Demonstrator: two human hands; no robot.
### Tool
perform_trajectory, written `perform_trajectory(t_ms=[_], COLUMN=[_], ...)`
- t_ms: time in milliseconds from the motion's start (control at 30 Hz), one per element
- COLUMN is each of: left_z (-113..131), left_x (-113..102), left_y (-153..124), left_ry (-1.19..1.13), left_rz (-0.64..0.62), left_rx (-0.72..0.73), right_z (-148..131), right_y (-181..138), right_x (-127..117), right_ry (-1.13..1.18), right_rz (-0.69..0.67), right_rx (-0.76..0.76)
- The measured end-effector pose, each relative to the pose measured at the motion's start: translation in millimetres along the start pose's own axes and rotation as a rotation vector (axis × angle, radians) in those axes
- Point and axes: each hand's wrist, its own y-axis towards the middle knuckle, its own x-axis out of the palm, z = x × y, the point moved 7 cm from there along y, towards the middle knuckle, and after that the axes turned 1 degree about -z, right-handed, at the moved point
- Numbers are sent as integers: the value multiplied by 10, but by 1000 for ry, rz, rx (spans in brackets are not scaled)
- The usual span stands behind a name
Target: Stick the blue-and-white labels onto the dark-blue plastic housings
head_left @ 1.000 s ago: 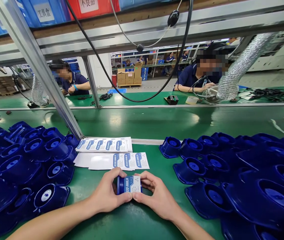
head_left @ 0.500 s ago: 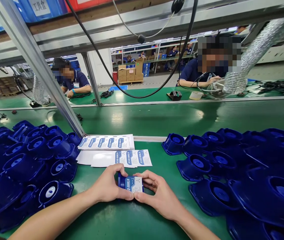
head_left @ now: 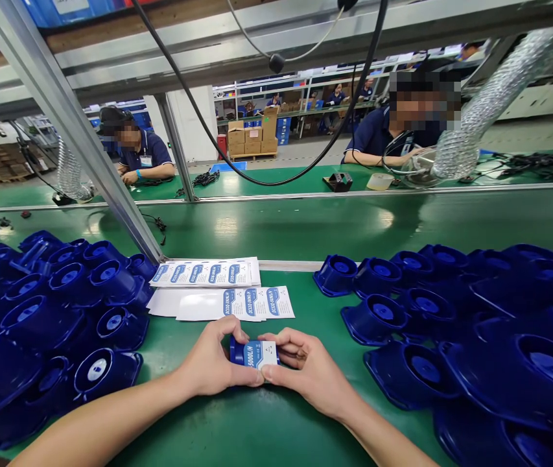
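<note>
My left hand [head_left: 212, 360] and my right hand [head_left: 308, 371] both grip one small blue plastic part [head_left: 251, 353] low over the green bench, thumbs pressing on a white-and-blue label stuck to its side. Just beyond the hands lie label sheets [head_left: 237, 303], and a second label sheet [head_left: 205, 273] lies behind them. A heap of blue plastic parts [head_left: 47, 311] sits to my left, another heap of blue parts [head_left: 461, 318] to my right.
A slanted metal post [head_left: 86, 155] rises from the bench at the left. Black cables [head_left: 257, 175] hang overhead. Across the green conveyor [head_left: 305, 227] two other people sit at a far bench, beside a silver flexible duct [head_left: 470, 130].
The blue part has been turned a little between my hands, so less of its label faces me. The view has shifted slightly downward.
</note>
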Motion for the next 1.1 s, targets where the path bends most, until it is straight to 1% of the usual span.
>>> perform_trajectory(t_ms=[133, 300, 400, 500, 600, 667, 733, 800, 867, 967, 1100], left_z=[-21, 3, 45, 96, 98, 54, 14, 6, 6, 25, 99], left_x=[-2, 2, 27, 52, 63, 69, 71, 72, 83, 113, 113], left_y=[-3, -10, -41, -85, -103, -96, -93, -102, -121, -154, -198], left_ry=[-16, -32, -39, -38, -32, -36, -40, -38, -40, -47, 5], left_rz=[4, 28, 39, 62, 75, 64, 58, 66, 74, 73, 110], left_rx=[-14, 10, 46, 104, 112, 64, 27, 33, 32, 12, 54], right_z=[15, 34, 41, 14, -53, -103, -145, -164, -162, -153, -127], right_y=[14, 39, 57, 57, 17, -29, -71, -97, -100, -75, -48], right_x=[-2, 2, -7, -31, 1, 55, 91, 106, 119, 127, 83], right_ry=[35, 81, 82, 35, -77, -241, -440, -558, -546, -457, -338], right_rz=[12, 6, 8, 19, -21, -43, 1, 75, 108, 88, 76], right_rx=[25, 23, 8, -6, -27, -58, -88, -90, -79, -81, -71])
